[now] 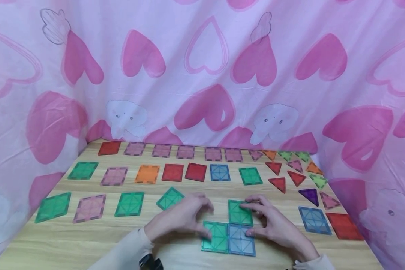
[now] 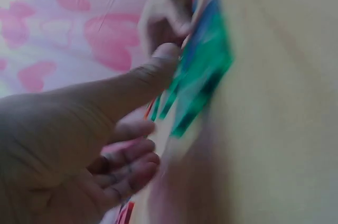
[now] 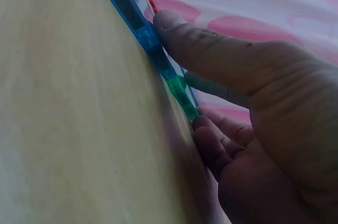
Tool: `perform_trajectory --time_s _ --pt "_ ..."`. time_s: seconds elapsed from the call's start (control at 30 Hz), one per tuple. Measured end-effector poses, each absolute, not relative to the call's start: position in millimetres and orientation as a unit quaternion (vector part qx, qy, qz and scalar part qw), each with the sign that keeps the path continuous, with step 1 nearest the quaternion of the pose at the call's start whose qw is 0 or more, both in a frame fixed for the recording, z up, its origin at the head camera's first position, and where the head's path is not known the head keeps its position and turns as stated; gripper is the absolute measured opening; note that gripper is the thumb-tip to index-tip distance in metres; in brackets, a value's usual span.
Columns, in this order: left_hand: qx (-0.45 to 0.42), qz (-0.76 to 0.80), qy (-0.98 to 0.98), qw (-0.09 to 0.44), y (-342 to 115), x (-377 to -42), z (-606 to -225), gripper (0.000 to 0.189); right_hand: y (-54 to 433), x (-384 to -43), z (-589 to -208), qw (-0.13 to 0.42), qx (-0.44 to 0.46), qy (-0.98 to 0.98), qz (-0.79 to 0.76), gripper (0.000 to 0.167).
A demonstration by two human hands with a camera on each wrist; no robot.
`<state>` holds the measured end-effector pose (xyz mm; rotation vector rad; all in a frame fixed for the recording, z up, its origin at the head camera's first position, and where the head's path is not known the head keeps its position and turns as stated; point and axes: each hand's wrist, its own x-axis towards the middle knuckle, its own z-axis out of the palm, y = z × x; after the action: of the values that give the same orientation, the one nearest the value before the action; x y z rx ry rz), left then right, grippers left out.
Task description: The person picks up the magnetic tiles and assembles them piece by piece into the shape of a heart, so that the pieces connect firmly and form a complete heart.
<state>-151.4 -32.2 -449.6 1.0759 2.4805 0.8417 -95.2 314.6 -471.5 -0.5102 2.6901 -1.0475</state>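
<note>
Thirty-four flat tiles lie on one wooden table (image 1: 71, 243), with two hands, one left (image 1: 189, 214) and one right (image 1: 268, 217). Twenty-two are squares: seven green squares (image 1: 129, 204), seven pink squares (image 1: 89, 208), four red squares (image 1: 172, 172), three blue squares (image 1: 315, 220) and one orange square (image 1: 147, 174). Six make the far row, seven the next, four sit nearer on the left, three near the centre, two on the right. Twelve are triangles, towards the far right: three red triangles (image 1: 296, 178), three pink triangles (image 1: 330, 200), three light green triangles (image 1: 318, 181), two orange triangles (image 1: 314, 168), one purple triangle (image 1: 309, 195).
</note>
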Motion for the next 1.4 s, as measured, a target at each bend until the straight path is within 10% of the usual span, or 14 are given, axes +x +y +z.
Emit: perform_trajectory --time_s 0.33,1.03,1.4 --pt "0.390 0.325 0.862 0.006 -4.2 -218.3 -461.7 0.079 323.0 -98.8 -478.5 0.100 -0.153 0.891 -0.417 0.097" --pt "0.409 0.253 0.874 0.060 -10.2 -202.4 -458.5 0.046 328.1 -103.5 -486.8 0.100 -0.169 0.867 -0.458 0.087" --pt "0.408 0.254 0.869 0.115 -35.2 -171.7 -454.3 0.075 332.4 -103.8 -480.0 0.103 -0.176 0.867 -0.454 0.087"
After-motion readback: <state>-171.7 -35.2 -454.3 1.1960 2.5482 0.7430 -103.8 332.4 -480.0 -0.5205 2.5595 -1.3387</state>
